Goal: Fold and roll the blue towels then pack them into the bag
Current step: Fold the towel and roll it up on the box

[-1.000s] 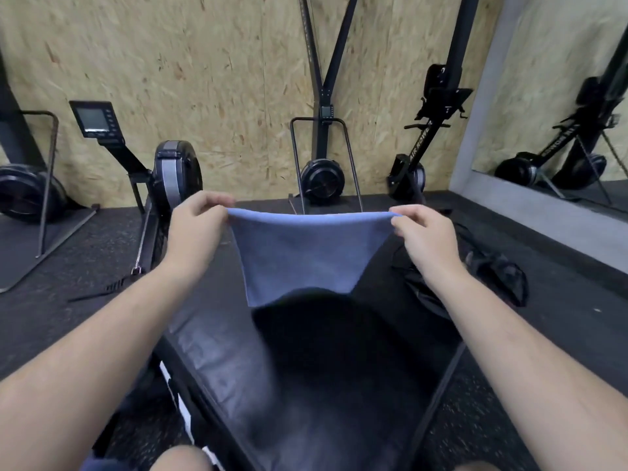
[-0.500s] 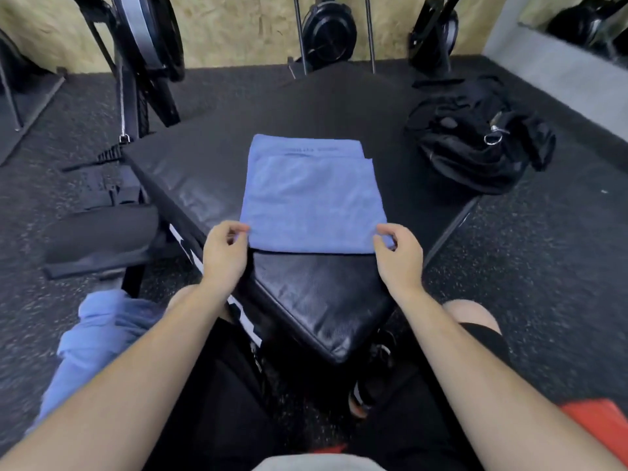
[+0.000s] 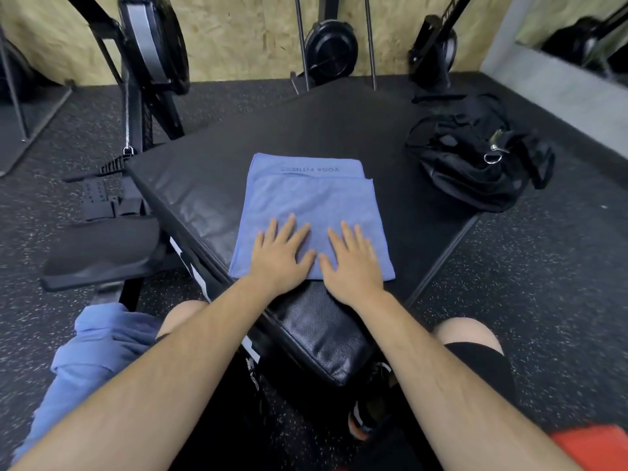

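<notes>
You are in a gym. Against the chipboard wall [image 3: 244,32] across the top of the frame stand a rowing machine [image 3: 153,45] at upper left and a flywheel machine [image 3: 331,49] at top centre. Speckled rubber flooring [image 3: 543,283] surrounds a black padded box [image 3: 306,130] in the centre, a mirror [image 3: 577,28] shows at upper right, and the blue towel [image 3: 306,198] is printed "YOGA FITNESS".

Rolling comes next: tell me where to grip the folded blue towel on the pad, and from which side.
I'd take the folded towel by its two near corners, from the person's side. It lies flat on the black pad, near edge straight and even, far layers staggered. The left hand and right hand rest flat on it close to that edge.
</notes>
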